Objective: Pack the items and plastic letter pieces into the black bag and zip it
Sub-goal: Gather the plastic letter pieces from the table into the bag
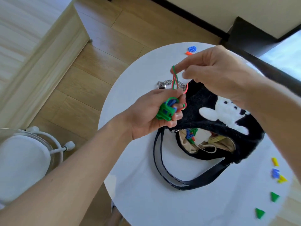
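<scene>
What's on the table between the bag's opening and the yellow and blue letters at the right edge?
Bare white table in the head view, apart from the bag's black strap running off that corner.

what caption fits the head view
Left hand grips plastic letters, right hand lifts bands above open black bag.
</scene>
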`<action>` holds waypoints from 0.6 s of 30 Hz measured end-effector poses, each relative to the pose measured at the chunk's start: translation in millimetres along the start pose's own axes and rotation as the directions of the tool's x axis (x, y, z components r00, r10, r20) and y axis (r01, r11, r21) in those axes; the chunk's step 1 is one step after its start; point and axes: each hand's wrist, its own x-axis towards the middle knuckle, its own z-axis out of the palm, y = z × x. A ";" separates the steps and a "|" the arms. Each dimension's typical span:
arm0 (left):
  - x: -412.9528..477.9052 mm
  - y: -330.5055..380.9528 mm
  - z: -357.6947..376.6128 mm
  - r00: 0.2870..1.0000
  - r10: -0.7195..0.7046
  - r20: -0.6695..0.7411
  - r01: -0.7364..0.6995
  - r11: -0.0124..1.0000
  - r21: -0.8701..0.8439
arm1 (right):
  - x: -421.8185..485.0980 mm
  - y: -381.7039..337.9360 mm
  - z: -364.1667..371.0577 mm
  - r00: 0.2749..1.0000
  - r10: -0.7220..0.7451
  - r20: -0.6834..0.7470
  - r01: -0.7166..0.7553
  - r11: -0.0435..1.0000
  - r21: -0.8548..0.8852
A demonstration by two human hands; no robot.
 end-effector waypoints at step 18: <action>-42.2 30.8 -11.3 0.979 0.094 -0.180 -0.046 0.966 0.255 | -86.6 83.4 72.0 0.990 0.138 0.023 -0.140 0.973 0.185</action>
